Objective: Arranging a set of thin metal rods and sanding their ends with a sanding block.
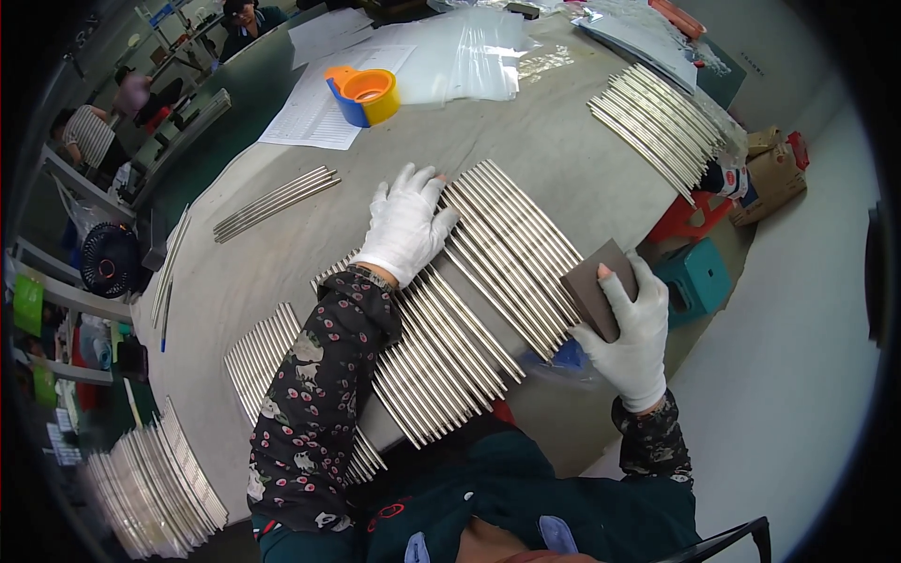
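My left hand (405, 223), in a white glove with a bare fingertip showing, lies with fingers stretched out at the left edge of a row of shiny metal rods (511, 253). My right hand (631, 333), also gloved, grips a flat brown sanding block (593, 286) against the right side of that row. A second row of metal rods (441, 352) lies nearer to me, partly under my left forearm. Left of that forearm is another row of rods (267, 352), partly hidden by the sleeve.
An orange, yellow and blue tape dispenser (364, 94) stands by printed sheets (319, 108) and clear plastic bags (460, 61). More rods (657, 127) lie far right, a few loose rods (277, 202) at left. Bundled rods (155, 488) sit near left. A teal stool (694, 281) stands beyond the table's right edge.
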`<state>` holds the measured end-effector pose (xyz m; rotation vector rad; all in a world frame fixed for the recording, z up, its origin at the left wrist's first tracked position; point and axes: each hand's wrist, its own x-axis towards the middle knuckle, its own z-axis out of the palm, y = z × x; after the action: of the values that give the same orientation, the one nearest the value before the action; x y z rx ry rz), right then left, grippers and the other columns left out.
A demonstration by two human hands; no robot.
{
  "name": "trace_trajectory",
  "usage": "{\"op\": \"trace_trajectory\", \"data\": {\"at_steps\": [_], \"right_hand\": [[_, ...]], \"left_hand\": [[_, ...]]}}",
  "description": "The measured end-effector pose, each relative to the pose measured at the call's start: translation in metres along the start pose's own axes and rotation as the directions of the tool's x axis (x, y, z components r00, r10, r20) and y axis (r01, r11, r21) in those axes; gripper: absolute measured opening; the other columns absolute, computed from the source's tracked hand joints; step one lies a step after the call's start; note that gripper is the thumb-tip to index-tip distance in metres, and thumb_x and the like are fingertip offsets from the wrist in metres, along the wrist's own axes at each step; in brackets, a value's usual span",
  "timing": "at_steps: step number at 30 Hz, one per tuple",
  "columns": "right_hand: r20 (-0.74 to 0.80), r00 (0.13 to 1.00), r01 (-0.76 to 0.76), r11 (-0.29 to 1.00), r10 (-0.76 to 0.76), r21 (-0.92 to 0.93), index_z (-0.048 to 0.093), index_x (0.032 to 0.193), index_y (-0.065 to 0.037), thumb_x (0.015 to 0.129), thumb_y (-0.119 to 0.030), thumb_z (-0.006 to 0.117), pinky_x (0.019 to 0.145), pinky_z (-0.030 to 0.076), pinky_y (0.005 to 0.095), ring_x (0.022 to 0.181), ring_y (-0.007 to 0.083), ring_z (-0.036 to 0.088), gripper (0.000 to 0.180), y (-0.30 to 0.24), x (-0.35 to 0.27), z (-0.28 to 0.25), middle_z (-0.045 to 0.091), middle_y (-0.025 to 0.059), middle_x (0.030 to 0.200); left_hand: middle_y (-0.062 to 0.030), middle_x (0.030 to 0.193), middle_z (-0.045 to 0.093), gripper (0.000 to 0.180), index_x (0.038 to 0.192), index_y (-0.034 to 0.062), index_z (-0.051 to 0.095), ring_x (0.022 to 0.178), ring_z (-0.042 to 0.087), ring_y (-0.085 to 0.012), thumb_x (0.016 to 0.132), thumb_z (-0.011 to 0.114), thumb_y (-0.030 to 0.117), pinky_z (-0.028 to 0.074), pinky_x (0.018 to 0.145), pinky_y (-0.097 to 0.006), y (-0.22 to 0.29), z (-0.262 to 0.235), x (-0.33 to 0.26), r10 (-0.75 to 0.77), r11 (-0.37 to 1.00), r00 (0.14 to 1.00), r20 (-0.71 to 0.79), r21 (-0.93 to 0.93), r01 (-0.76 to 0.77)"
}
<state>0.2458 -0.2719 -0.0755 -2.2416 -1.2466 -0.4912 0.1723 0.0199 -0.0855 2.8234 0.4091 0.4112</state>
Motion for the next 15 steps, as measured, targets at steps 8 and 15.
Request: {"op": "trace_trajectory", "data": {"at_steps": [8, 15], "right_hand": [[0.113, 0.993, 0.034, 0.999, -0.03, -0.037, 0.053, 0.124, -0.017, 0.053, -0.016, 0.083, 0.088, 0.042, 0.0443, 0.109, 0.0355, 0.047, 0.077, 0.006, -0.005, -0.003, 0.044, 0.0196, 0.129], [0.095, 0.995, 0.017, 0.999, -0.012, -0.05, 0.054, 0.123, -0.019, 0.053, -0.016, 0.083, 0.088, 0.04, 0.0427, 0.112, 0.0344, 0.046, 0.076, 0.003, -0.006, 0.0, 0.044, 0.0187, 0.131]], "left_hand": [[-0.0143, 0.134, 0.048, 0.042, 0.119, 0.0089, 0.06, 0.132, 0.035, -0.0353, 0.087, 0.057, 0.036, 0.022, 0.108, -0.056, -0.011, 0.018, 0.011, -0.078, 0.996, 0.997, 0.015, -0.038, 0.079], [-0.0152, 0.135, 0.048, 0.043, 0.119, 0.0097, 0.061, 0.133, 0.034, -0.0353, 0.087, 0.057, 0.038, 0.022, 0.109, -0.055, -0.013, 0.012, 0.015, -0.098, 0.992, 0.994, 0.055, -0.078, 0.102]]}}
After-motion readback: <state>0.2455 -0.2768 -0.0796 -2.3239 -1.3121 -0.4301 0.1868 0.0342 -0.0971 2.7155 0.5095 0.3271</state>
